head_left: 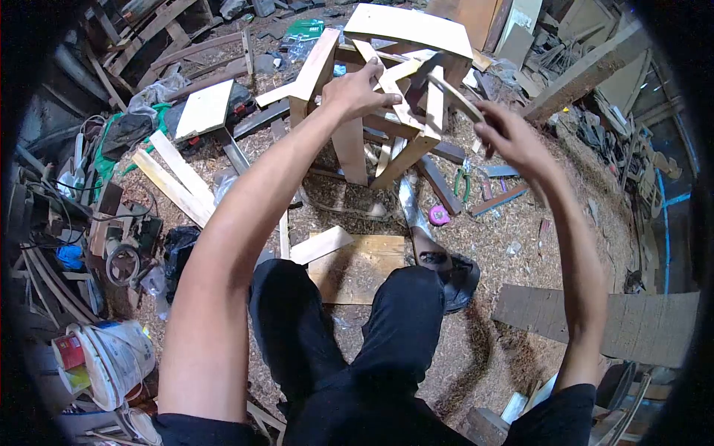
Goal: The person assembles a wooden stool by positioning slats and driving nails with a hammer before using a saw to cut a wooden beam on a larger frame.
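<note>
A wooden stool-like frame (349, 141) of pale and brown pieces stands on the floor ahead of me. My left hand (358, 91) is closed around a narrow pale slat (398, 98) that runs slantwise across the frame, fingers on its far side and thumb on the near side. In my right hand (515, 137) is a hammer (460, 99), gripped near the end of its light wooden handle. Its dark head is over the frame's right-hand part, close to the slat and an upright. A broad pale board (409, 30) forms the frame's far side.
Sawdust covers the floor. A pink tape measure (439, 215), green-handled pliers (462, 182) and dark bars lie right of the frame. Loose pale strips (178, 175) lie at left; a flat board (357, 271) is before my knees. A white bucket (111, 364) stands lower left.
</note>
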The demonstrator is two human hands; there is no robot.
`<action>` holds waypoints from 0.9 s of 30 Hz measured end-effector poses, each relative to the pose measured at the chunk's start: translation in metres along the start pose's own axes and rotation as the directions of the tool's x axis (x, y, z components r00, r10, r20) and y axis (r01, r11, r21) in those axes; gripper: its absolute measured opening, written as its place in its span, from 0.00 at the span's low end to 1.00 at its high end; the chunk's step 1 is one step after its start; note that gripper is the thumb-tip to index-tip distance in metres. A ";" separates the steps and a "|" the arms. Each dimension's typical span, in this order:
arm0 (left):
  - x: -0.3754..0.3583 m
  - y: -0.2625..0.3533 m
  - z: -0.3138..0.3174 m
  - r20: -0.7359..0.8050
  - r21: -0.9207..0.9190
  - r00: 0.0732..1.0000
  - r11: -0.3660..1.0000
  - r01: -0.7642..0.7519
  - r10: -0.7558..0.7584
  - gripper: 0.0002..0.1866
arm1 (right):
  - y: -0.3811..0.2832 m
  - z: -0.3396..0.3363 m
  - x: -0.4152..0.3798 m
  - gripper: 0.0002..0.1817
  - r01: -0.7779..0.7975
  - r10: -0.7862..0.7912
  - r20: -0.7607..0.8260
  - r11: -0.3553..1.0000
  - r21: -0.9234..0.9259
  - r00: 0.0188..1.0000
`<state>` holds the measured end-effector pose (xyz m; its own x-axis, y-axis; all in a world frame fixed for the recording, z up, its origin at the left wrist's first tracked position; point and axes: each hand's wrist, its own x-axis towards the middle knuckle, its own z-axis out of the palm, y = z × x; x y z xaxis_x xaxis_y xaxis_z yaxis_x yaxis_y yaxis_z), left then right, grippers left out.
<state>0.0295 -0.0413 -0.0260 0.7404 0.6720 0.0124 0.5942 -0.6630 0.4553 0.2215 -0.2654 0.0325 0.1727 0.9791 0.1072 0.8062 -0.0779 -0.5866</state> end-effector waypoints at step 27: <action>0.002 -0.005 0.015 -0.139 0.046 0.989 0.998 -0.047 0.052 0.44 | -0.081 0.018 -0.025 0.25 -0.113 0.072 -0.161 0.959 -0.261 0.984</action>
<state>0.0321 -0.0416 -0.0414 0.7198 0.6756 0.1596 0.5729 -0.7080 0.4130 0.1418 -0.2799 0.0628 0.3190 0.9281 0.1921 0.9013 -0.2343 -0.3644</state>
